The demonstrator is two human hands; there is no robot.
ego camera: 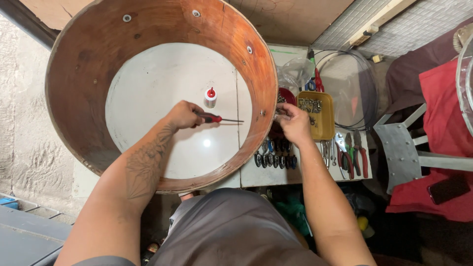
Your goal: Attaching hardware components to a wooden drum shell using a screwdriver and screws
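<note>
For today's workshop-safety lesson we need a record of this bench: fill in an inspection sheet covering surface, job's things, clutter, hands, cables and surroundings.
Surface: white table top, mostly covered.
Job's things: large round wooden shell lying flat; red-handled screwdriver inside it, tip pointing at the shell's right wall.
Clutter: small white bottle with red cap inside the shell; yellow tray of small metal parts; pliers with red handles; row of dark metal fittings.
Hands: left hand grips the screwdriver; right hand is pressed to the shell's outer wall, whatever it pinches is hidden.
Cables: thin dark wire hoop behind the tray.
Surroundings: metal stool, red cloth.
</note>
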